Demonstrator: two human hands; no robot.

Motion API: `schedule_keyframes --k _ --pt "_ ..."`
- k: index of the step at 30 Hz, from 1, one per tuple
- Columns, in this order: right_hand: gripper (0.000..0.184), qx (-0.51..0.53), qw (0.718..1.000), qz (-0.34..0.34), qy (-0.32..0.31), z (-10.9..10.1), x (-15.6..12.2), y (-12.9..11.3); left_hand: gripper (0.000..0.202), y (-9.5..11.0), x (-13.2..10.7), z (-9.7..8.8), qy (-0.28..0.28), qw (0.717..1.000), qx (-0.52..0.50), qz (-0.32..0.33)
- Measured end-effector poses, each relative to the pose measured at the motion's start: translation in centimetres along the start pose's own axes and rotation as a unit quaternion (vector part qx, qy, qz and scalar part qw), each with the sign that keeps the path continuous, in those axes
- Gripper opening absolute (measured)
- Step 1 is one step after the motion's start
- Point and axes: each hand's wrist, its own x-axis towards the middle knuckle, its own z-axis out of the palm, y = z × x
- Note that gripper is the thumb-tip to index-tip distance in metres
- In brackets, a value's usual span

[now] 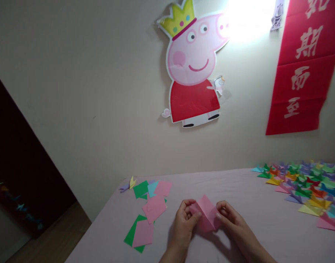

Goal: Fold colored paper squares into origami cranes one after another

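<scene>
Left hand (184, 224) and right hand (233, 221) pinch opposite sides of a folded pink paper square (207, 215), fingers closed on it, just above the pink table (252, 190) near its front edge. Loose pink, green and blue paper sheets (149, 210) lie toward the left edge; folded multicoloured paper cranes (307, 186) crowd the right edge.

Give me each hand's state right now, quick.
Left hand: closed, pinching the left edge of the pink folded paper.
Right hand: closed, pinching the right edge of the same paper.

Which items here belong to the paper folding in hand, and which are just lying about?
In use:
pink sheet, pinched by left hand and right hand
loose coloured squares, likely supply
folded paper figures, likely finished ones

Lying about:
pig cutout, on the wall
red banner, on the wall
</scene>
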Motion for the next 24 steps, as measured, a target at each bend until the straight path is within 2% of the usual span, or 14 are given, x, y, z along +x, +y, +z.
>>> schedule_keyframes --k 6,12,16,18,21,24 --pt "0.049 -0.110 0.993 -0.032 0.002 -0.3 -0.2 0.2 0.066 0.2 -0.3 0.0 0.007 1.000 0.027 -0.002" --pt "0.034 -0.249 0.966 -0.065 0.009 -0.6 -0.4 0.6 0.066 0.0 -0.4 -0.2 0.019 0.999 0.032 -0.010" --pt "0.033 -0.262 0.961 -0.083 0.032 -0.8 -0.3 0.6 0.085 -0.1 -0.4 0.2 -0.036 0.999 0.019 -0.011" --pt "0.032 -0.277 0.956 -0.091 0.041 -0.9 -0.3 0.5 0.089 -0.1 -0.4 0.5 -0.037 0.999 0.018 0.004" --pt "0.034 -0.291 0.949 -0.115 0.049 -1.0 -0.4 0.2 0.085 0.0 -0.4 0.8 -0.019 0.999 0.026 0.019" --pt "0.040 -0.279 0.949 -0.130 0.066 -1.0 -0.5 0.1 0.084 0.1 -0.4 0.8 -0.025 0.999 0.019 0.028"
